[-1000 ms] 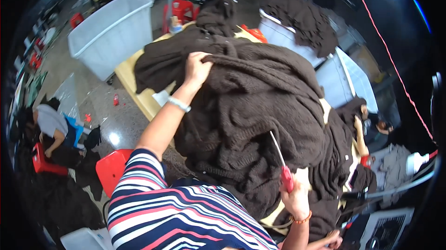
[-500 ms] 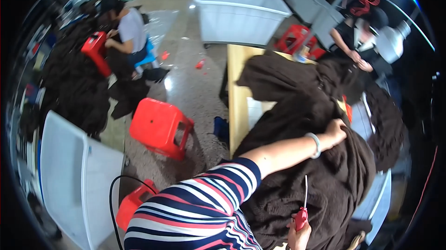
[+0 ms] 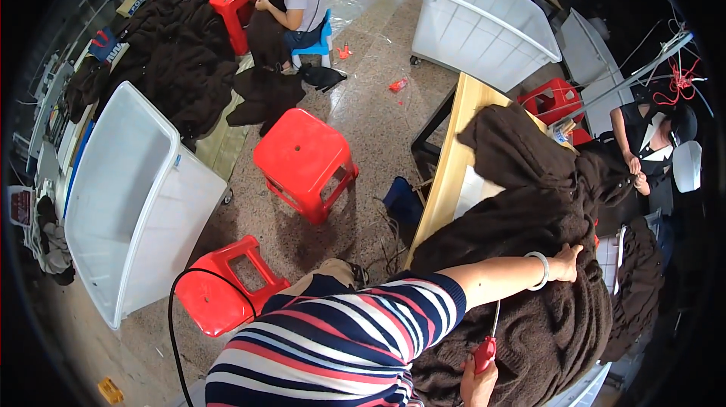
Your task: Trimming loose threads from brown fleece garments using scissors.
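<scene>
Left hand [image 3: 566,262] is closed, gripping the dark brown knitted garment [image 3: 529,203] heaped on the wooden table [image 3: 446,173]. Right hand [image 3: 478,384] is clenched on red-handled snips [image 3: 488,346], blade up beside the knit: a pull could snag yarn

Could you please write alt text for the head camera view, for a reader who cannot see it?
A person's left hand grips a dark brown knitted garment heaped on a wooden table, while the right hand holds a red-handled tool. Red stools and white bins stand nearby.
</scene>
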A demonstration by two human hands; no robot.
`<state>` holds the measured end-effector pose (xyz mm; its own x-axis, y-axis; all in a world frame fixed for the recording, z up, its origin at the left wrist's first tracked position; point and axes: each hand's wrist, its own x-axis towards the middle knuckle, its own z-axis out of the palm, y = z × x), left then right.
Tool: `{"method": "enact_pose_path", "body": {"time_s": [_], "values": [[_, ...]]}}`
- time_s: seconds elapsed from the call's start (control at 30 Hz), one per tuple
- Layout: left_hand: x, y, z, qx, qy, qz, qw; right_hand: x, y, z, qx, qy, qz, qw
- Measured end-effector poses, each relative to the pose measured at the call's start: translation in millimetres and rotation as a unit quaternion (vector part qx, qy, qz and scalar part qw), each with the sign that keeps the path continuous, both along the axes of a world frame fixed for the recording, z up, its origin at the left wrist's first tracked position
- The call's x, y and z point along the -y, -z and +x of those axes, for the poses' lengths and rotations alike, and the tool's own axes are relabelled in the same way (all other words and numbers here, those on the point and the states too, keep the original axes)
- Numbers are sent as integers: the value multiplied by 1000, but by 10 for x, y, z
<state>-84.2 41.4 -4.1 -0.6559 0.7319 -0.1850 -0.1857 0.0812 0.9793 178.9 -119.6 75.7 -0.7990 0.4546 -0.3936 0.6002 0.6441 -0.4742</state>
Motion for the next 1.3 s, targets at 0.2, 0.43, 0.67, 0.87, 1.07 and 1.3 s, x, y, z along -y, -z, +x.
{"method": "enact_pose_path", "body": {"time_s": [0.2,0.43,0.67,0.87,1.07,1.3], "values": [[-31,93,9,-196,-44,87,976,190,19,109,-59,45,-26,997],[953,-1166,-97,-291,18,207,934,373,-234,78,-118,6,144,983],[1731,-3218,1155,-48,445,445,776,246,-920,-21,-320,151,221,909],[2054,-3357,2165,-82,638,477,600,-196,-1261,962,-428,221,459,746],[2225,-3362,3165,55,691,470,547,99,-1491,2578,-168,319,771,525],[2307,-3248,3911,216,751,399,480,1000,-1515,3784,-138,369,705,591]]}}
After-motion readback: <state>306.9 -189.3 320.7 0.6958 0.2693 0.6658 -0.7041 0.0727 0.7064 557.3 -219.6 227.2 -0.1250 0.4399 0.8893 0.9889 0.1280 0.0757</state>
